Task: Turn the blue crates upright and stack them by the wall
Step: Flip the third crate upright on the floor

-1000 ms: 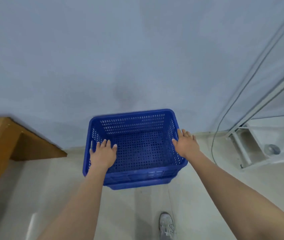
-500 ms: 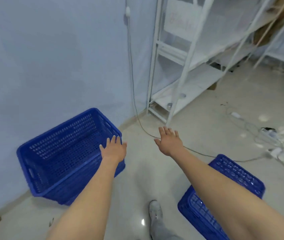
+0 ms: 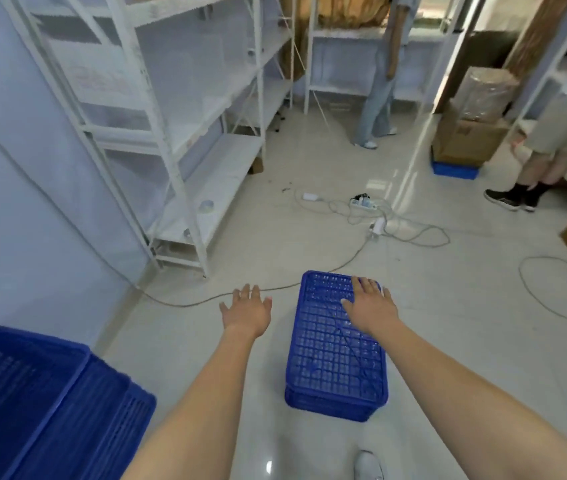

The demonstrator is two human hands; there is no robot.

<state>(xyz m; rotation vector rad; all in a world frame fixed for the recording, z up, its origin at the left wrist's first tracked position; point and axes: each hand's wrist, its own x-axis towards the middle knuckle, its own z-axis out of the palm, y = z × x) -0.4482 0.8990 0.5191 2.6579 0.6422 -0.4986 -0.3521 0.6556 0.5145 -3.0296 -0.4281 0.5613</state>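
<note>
A blue perforated crate point(image 3: 335, 355) lies upside down on the pale floor in front of me, its gridded bottom facing up. My right hand point(image 3: 368, 304) hovers over its far right corner with fingers spread, holding nothing. My left hand point(image 3: 247, 311) is open above the bare floor, just left of that crate. At the lower left, upright blue crates point(image 3: 32, 403) sit stacked against the light blue wall point(image 3: 15, 202), partly cut off by the frame edge.
White metal shelving point(image 3: 178, 140) lines the wall ahead on the left. Cables and a power strip point(image 3: 365, 202) trail across the floor beyond the crate. Two people point(image 3: 379, 81) stand farther back, beside cardboard boxes point(image 3: 469, 133). My shoe point(image 3: 368, 465) shows at the bottom.
My view has swung right, away from the wall. The upright crates slid to the lower left. Both hands have left them and reached over toward the upside-down crate.
</note>
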